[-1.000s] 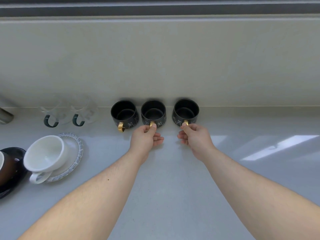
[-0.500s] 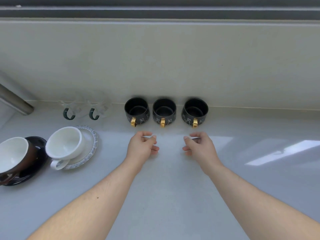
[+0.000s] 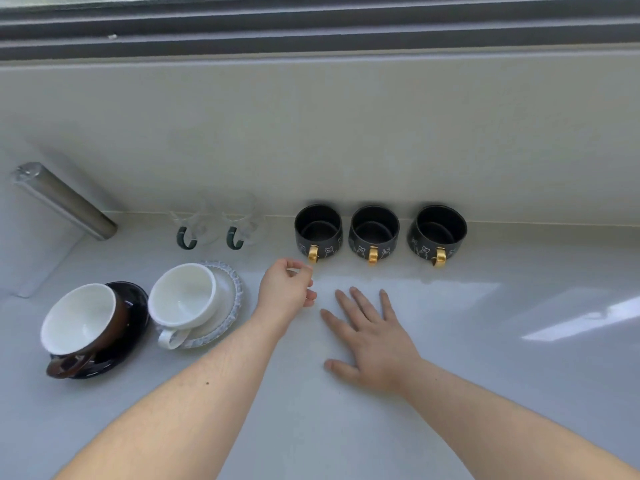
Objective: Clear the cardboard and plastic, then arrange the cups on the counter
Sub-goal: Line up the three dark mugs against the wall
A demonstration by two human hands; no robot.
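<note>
Head view looks down on a pale counter (image 3: 519, 358) that meets a beige backsplash (image 3: 346, 133). Three black cups stand upright in a row against the backsplash, each with a gold handle turned toward the person: the left black cup (image 3: 318, 227), the middle black cup (image 3: 374, 230) close beside it, and the right black cup (image 3: 437, 232) a little farther off. Small white figures are printed on their sides. To the left of this row stand two clear glass cups with dark green handles, the first glass cup (image 3: 192, 225) and the second glass cup (image 3: 242, 223), side by side and also near the backsplash. Nearer the person, a white cup (image 3: 183, 299) sits tilted on a clear ridged saucer (image 3: 230, 306), and left of it a brown cup (image 3: 83, 323) with a white inside leans on a black saucer (image 3: 135, 306); the two saucers are just beside each other. A metal tube (image 3: 62, 200) slants down to the counter at far left. The left hand (image 3: 285, 289) hovers just in front of the left black cup, fingers loosely curled with thumb and forefinger close together, holding nothing and not touching the gold handle. The right hand (image 3: 370, 337) lies flat on the counter with its fingers spread, palm down, in front of the middle black cup and apart from it.
</note>
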